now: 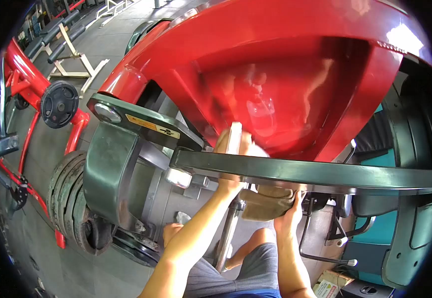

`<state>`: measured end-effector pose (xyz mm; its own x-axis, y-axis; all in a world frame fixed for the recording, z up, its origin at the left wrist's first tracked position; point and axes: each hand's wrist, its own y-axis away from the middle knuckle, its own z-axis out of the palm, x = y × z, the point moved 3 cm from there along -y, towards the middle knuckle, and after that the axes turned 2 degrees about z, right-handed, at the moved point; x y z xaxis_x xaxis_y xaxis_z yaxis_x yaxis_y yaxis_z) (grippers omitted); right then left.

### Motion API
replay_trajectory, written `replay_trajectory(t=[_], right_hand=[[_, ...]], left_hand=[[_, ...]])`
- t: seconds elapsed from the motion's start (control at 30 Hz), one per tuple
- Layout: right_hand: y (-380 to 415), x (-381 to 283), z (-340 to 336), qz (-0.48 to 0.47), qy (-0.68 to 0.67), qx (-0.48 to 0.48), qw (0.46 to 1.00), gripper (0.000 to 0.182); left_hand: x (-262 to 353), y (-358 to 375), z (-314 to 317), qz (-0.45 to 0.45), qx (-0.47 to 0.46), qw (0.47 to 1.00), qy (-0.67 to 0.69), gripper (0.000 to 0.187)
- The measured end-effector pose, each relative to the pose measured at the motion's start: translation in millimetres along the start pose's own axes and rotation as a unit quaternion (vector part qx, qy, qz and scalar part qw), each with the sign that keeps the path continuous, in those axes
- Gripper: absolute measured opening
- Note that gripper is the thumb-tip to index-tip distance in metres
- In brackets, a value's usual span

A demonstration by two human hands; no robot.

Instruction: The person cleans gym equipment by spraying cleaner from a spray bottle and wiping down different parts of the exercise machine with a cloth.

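My left hand [220,145] reaches up past a dark green curved bar [305,171] of a gym machine. Its fingers are closed round a pale, narrow, flat-edged object [234,138], whose kind I cannot make out; the bar partly hides the wrist. Behind it is the machine's glossy red panel [280,99], close to the fingers. Below the bar, my right hand [290,216] grips the right side of a folded brown cloth [265,207]. The cloth lies against the underside of the bar, near a metal post [227,233] that stands between my legs.
Weight plates [67,193] hang on the machine at left, under a dark green housing [109,174]. Another red frame carries a black plate [59,104]. A cream bench frame [77,64] stands farther back. At lower right are a black box [367,289] and a cardboard piece [335,279].
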<state>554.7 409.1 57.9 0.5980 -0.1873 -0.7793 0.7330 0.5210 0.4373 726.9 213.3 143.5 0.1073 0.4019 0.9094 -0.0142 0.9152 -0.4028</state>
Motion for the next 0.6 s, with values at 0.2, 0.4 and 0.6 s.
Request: replay_trajectory(t=[0.2,0.4,0.6], right_hand=[[32.2,-21.7,7.6,-0.041,0.037,0.002,0.998,0.048],[20.0,-25.0,1.2,-0.102,-0.025,0.016,0.994,0.045],[2.8,-22.1,11.0,-0.6,0.664,-0.103,0.434,0.074]], left_hand=[[15.6,-55.7,-2.3,0.057,0.001,0.991,0.121,0.028],[30.5,-57.1,-6.0,0.022,-0.03,0.994,0.103,0.034],[10.3,-22.8,-15.9,0.067,-0.1,0.981,-0.153,0.021]])
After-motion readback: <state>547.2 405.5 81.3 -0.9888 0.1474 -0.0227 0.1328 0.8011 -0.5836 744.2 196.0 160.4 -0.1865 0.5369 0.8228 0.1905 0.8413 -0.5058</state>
